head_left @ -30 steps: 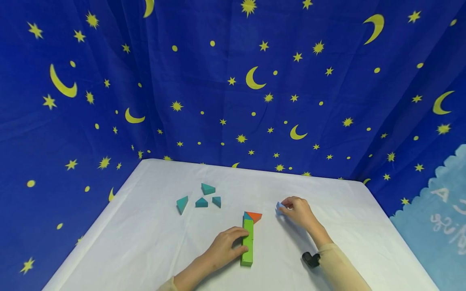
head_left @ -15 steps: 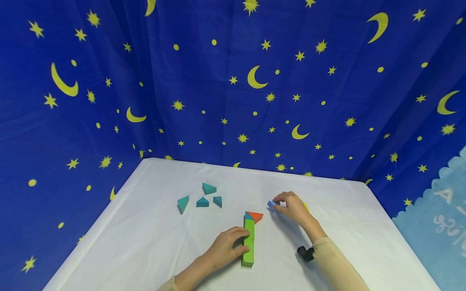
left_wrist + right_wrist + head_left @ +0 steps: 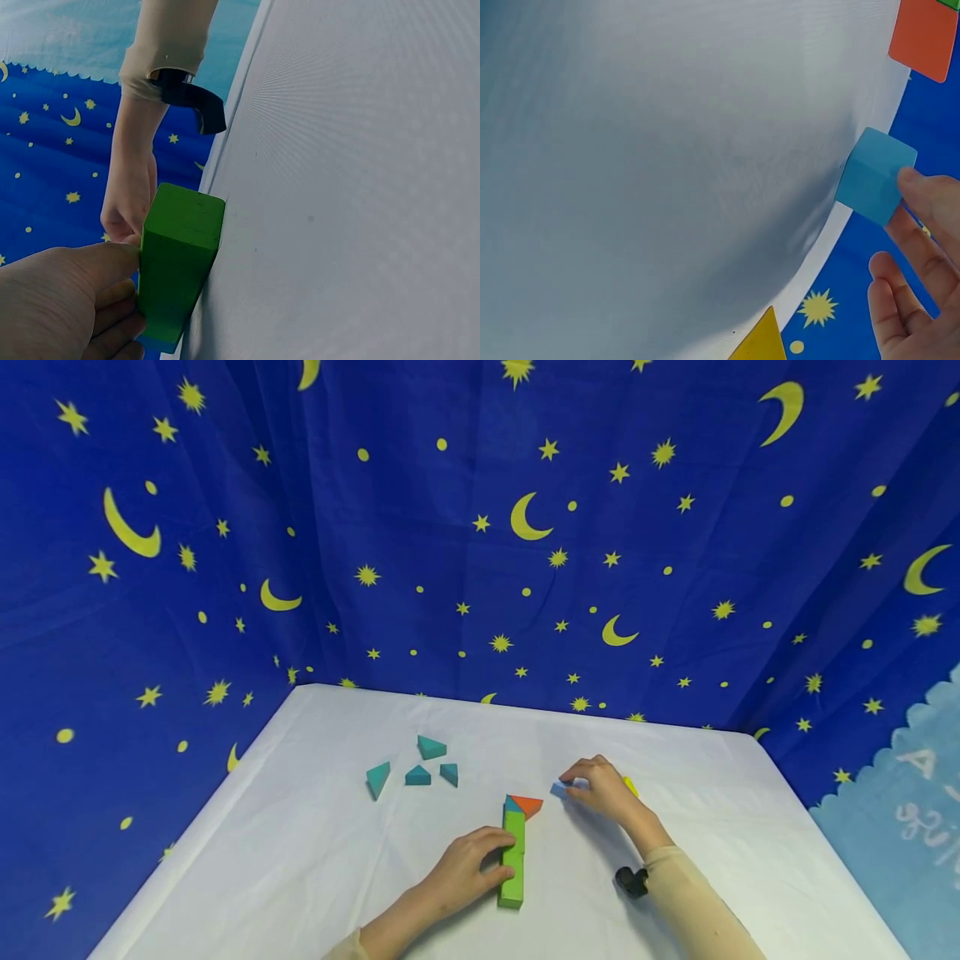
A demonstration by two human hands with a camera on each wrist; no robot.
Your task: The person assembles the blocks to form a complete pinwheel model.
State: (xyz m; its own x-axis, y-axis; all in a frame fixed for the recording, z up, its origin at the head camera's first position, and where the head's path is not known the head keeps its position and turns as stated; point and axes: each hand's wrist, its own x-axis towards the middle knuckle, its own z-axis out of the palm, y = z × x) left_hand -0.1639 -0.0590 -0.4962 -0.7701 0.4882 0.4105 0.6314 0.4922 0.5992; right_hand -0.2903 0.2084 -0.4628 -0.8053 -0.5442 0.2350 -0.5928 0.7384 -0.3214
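My left hand (image 3: 465, 870) rests its thumb and fingertips against the left side of a row of green blocks (image 3: 513, 860) lying end to end. In the left wrist view, a green block (image 3: 176, 255) shows its near end, with the thumb at its edge. At the row's far end sit an orange triangular block (image 3: 528, 807) and a small blue one (image 3: 512, 804). To the right of these, my right hand (image 3: 606, 789) pinches a light blue block (image 3: 876, 176) at the table surface. Its grip is partly hidden in the head view.
Several teal triangular blocks (image 3: 417, 776) lie at the back left of the white table (image 3: 330, 860). A yellow block (image 3: 631, 787) lies just behind the right hand, partly hidden. A black strap mount (image 3: 632, 882) sticks out from the right wrist. Blue star-patterned cloth (image 3: 450, 552) hangs behind.
My right hand has moved left and slightly away with the light blue block, then lowered it a little. The yellow block has come into view. My left hand has stayed put.
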